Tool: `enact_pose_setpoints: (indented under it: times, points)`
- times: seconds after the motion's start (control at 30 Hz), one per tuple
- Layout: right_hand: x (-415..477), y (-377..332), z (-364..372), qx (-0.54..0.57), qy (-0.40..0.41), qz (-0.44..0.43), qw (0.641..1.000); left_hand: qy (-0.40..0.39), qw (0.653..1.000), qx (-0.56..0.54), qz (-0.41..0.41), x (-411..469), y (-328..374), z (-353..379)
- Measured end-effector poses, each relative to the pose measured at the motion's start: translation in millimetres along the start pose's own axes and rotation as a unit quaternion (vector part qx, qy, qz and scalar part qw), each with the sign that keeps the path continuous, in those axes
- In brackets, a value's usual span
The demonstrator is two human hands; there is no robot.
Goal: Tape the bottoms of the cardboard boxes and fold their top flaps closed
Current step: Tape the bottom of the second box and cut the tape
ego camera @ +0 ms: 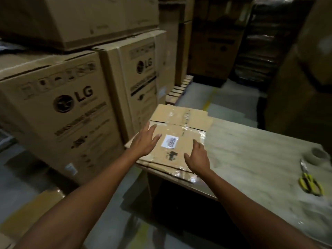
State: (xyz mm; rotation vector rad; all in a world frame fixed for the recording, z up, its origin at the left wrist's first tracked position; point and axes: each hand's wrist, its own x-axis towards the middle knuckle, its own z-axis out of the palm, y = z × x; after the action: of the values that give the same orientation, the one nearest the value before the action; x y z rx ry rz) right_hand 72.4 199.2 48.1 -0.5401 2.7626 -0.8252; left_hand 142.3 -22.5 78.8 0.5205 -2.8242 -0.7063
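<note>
Above the cardboard box [186, 139], both arms stretch forward. Left hand [144, 140] and right hand [197, 157]: grips spread apart, holding nothing.

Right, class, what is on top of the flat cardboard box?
On the cardboard box: a white barcode label, shiny clear tape and a dark printed mark. The left hand and right hand are over it, hiding what lies beneath them.
</note>
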Motion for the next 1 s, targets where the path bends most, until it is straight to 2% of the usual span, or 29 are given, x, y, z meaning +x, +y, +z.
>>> enact_pose_setpoints:
  times: [0.13, 0.3, 0.47, 0.63, 0.83, 1.0]
  points:
    - [18.4, 55.2, -11.1, 0.034, -0.021, 0.085, 0.996, -0.08, 0.997, 0.008, 0.011, 25.7, 30.3, 57.2]
    - [49.4, 89.4, 1.2, 0.076, -0.043, 0.137, 0.987, -0.168, 0.984, 0.036, 0.051, 69.0, 42.7, 101.5]
    - [101.3, 110.2, 41.1, 0.118, -0.062, 0.194, 0.972, -0.232, 0.967, 0.065, 0.076, 126.8, 29.8, 149.7]
    - [147.1, 123.1, 84.9, 0.135, -0.065, 0.244, 0.958, -0.292, 0.95, 0.095, 0.056, 159.9, 2.2, 197.0]
    - [158.9, 102.1, 103.2, 0.129, -0.046, 0.295, 0.946, -0.23, 0.944, 0.208, 0.11, 166.8, -15.6, 218.4]
    - [164.5, 84.4, 120.3, 0.165, -0.048, 0.304, 0.937, -0.227, 0.943, 0.216, 0.114, 179.6, -36.9, 204.7]
